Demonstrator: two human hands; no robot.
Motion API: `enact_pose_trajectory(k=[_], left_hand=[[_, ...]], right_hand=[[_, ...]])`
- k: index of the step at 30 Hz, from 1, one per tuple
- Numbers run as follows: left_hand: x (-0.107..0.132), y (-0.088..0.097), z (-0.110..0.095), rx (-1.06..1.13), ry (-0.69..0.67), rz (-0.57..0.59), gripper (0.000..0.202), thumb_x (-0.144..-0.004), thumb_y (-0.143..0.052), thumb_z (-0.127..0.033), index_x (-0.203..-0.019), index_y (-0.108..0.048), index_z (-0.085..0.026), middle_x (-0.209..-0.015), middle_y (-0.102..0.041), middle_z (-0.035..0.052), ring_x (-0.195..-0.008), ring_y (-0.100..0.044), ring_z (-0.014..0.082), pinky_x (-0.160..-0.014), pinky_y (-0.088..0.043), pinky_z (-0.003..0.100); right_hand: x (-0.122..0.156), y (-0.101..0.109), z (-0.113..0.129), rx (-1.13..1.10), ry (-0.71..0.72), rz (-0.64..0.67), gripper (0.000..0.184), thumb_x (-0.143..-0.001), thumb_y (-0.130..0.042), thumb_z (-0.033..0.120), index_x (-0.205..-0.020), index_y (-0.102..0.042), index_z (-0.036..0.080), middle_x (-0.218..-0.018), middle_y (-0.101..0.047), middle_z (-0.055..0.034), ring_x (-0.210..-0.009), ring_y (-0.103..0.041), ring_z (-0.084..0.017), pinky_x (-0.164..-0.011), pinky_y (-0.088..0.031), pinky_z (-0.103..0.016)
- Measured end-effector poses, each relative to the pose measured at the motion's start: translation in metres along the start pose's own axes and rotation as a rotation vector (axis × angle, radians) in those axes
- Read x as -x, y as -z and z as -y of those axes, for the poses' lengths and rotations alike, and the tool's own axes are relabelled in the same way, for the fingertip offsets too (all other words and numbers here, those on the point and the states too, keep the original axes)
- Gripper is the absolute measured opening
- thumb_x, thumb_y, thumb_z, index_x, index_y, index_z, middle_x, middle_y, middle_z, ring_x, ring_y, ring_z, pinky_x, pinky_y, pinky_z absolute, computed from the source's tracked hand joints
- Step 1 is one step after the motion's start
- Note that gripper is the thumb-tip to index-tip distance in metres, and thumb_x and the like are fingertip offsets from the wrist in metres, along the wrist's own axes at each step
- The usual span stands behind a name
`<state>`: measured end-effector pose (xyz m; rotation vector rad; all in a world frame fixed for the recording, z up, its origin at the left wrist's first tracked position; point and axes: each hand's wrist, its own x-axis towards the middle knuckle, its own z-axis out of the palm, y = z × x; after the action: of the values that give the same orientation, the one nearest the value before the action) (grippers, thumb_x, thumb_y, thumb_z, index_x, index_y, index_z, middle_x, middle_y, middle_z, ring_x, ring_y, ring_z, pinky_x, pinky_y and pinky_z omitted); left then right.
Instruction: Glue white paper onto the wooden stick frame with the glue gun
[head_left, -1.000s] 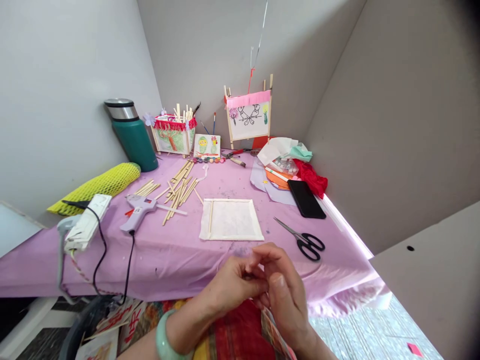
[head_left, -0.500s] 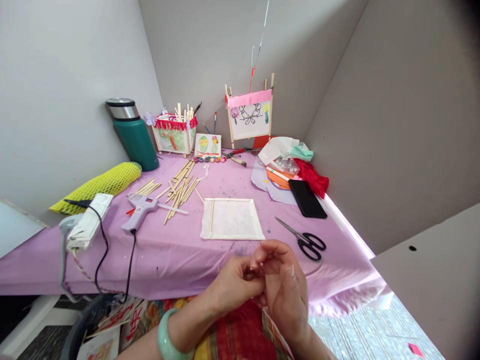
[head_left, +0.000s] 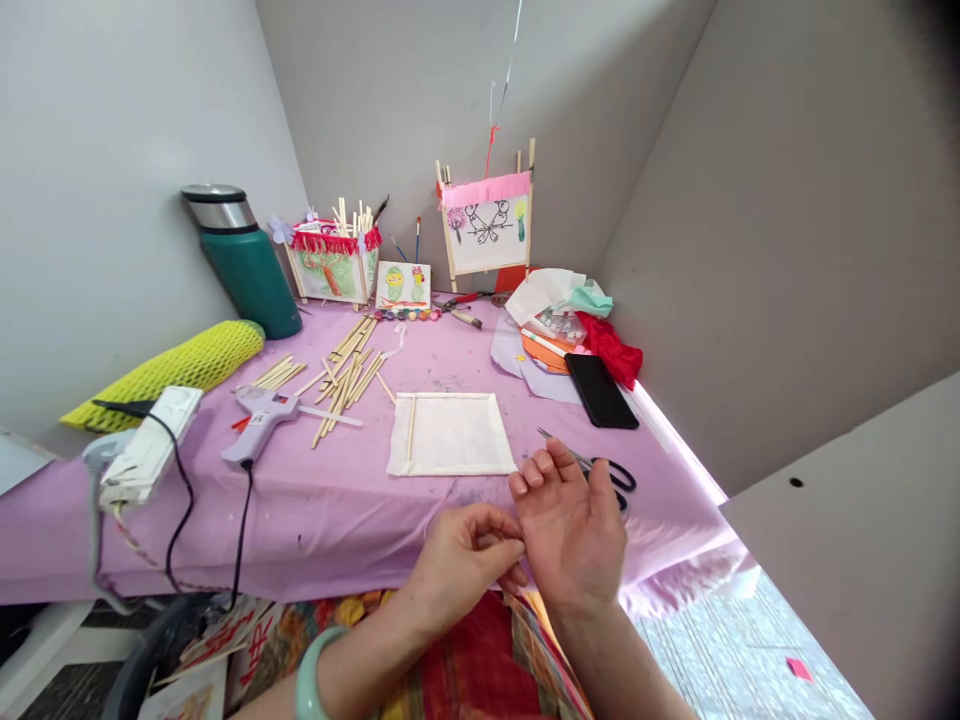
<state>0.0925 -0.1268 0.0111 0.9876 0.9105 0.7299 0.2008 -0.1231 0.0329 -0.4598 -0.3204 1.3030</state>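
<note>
My left hand (head_left: 466,560), with a pale green bangle (head_left: 313,672) on its wrist, is closed in a pinch beside the edge of my other palm. Whatever its fingertips grip, if anything, is too small to make out. Palm up, my right hand (head_left: 574,525) is open with its fingers loosely bent and nothing in it. Its fingers partly cover black-handled scissors (head_left: 621,475). Just beyond both hands lies a flat white cloth panel (head_left: 457,430) edged with thin sticks; one stick (head_left: 411,430) runs along its left side.
A lilac glue gun (head_left: 262,420), loose sticks (head_left: 349,385) and a white power strip (head_left: 150,450) lie left. Behind stand a teal bottle (head_left: 251,275), a decorated box (head_left: 334,270) and a hanging picture frame (head_left: 487,225). A phone (head_left: 601,390) lies right, beside red cloth (head_left: 611,350).
My right hand has turned its palm up and opened, moving slightly away from my left hand and over the scissors. My left hand stays pinched. The whole view has shifted slightly.
</note>
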Motion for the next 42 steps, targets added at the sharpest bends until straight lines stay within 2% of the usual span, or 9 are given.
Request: enact_pose_trajectory(k=[8,14,17,23,32,34,38,40,42], left_hand=[[-0.002,0.002,0.005,-0.151,-0.109,-0.097,0.007,-0.063,-0.058,-0.021,-0.065,-0.053,-0.017,-0.048,-0.057,-0.0034,-0.045,-0.056,0.0118,-0.047,-0.042,0.022],[-0.001,0.002,-0.001,0.01,-0.083,-0.02,0.018,-0.07,-0.062,-0.032,-0.068,-0.052,-0.017,-0.048,-0.06,-0.0015,-0.042,-0.053,0.011,-0.049,-0.046,0.024],[0.001,0.001,-0.001,-0.087,-0.139,-0.072,0.016,-0.071,-0.062,-0.031,-0.072,-0.056,-0.016,-0.049,-0.059,-0.0014,-0.046,-0.056,0.0121,-0.053,-0.047,0.025],[0.002,0.0,0.006,-0.327,-0.264,-0.131,0.01,-0.075,-0.056,-0.023,-0.079,-0.062,-0.017,-0.064,-0.063,0.0018,-0.054,-0.06,0.0149,-0.053,-0.047,0.026],[0.002,0.007,0.005,-0.625,-0.375,-0.159,0.013,-0.07,-0.052,-0.013,-0.064,-0.062,-0.018,-0.059,-0.06,0.0006,-0.054,-0.051,0.0123,-0.053,-0.035,0.023],[-0.001,0.006,0.005,-0.556,-0.33,-0.155,0.007,-0.067,-0.053,-0.014,-0.063,-0.059,-0.018,-0.056,-0.056,-0.0008,-0.052,-0.048,0.0113,-0.05,-0.034,0.023],[-0.003,0.015,-0.001,-0.092,-0.067,-0.005,0.01,-0.066,-0.055,-0.025,-0.066,-0.048,-0.019,-0.054,-0.053,-0.0036,-0.039,-0.042,0.0084,-0.04,-0.03,0.021],[0.002,0.03,-0.007,0.041,-0.023,0.011,0.013,-0.068,-0.055,-0.028,-0.066,-0.046,-0.019,-0.056,-0.053,-0.0038,-0.037,-0.039,0.0064,-0.038,-0.026,0.02],[0.012,0.052,-0.012,0.033,-0.033,-0.014,0.014,-0.07,-0.054,-0.028,-0.066,-0.044,-0.018,-0.056,-0.051,-0.0046,-0.038,-0.037,0.0054,-0.04,-0.023,0.019]], right_hand=[[0.003,-0.002,-0.008,0.061,0.0,0.008,0.036,-0.086,-0.051,0.053,-0.088,-0.065,0.021,-0.073,-0.046,0.001,-0.064,-0.045,-0.012,-0.062,-0.042,-0.028],[-0.005,0.002,0.001,-0.052,-0.115,-0.03,0.039,-0.089,-0.044,0.054,-0.088,-0.063,0.02,-0.077,-0.046,0.0001,-0.068,-0.047,-0.013,-0.064,-0.045,-0.029],[-0.006,0.003,0.002,-0.09,-0.09,-0.048,0.038,-0.088,-0.046,0.053,-0.089,-0.063,0.019,-0.077,-0.048,0.0005,-0.068,-0.048,-0.012,-0.066,-0.045,-0.029],[-0.003,0.001,-0.006,0.042,0.025,-0.072,0.037,-0.086,-0.05,0.055,-0.09,-0.064,0.02,-0.078,-0.05,0.0005,-0.069,-0.05,-0.013,-0.07,-0.046,-0.031],[0.01,0.009,-0.019,0.25,0.048,0.013,0.034,-0.085,-0.052,0.053,-0.097,-0.063,0.023,-0.08,-0.052,-0.0003,-0.073,-0.051,-0.015,-0.071,-0.045,-0.031],[0.01,0.009,-0.019,0.224,0.033,0.022,0.033,-0.085,-0.052,0.053,-0.096,-0.062,0.023,-0.08,-0.051,-0.0002,-0.073,-0.051,-0.015,-0.07,-0.045,-0.031],[0.003,0.005,-0.011,0.033,-0.087,-0.025,0.037,-0.086,-0.049,0.055,-0.091,-0.063,0.021,-0.077,-0.048,0.0005,-0.068,-0.048,-0.013,-0.067,-0.045,-0.03],[-0.002,0.005,-0.005,-0.051,-0.143,-0.042,0.037,-0.087,-0.049,0.053,-0.089,-0.063,0.019,-0.076,-0.047,0.0007,-0.067,-0.047,-0.012,-0.064,-0.044,-0.029],[-0.005,0.008,-0.002,-0.1,-0.17,-0.05,0.035,-0.087,-0.051,0.05,-0.088,-0.063,0.017,-0.075,-0.046,0.001,-0.065,-0.045,-0.012,-0.062,-0.043,-0.028]])
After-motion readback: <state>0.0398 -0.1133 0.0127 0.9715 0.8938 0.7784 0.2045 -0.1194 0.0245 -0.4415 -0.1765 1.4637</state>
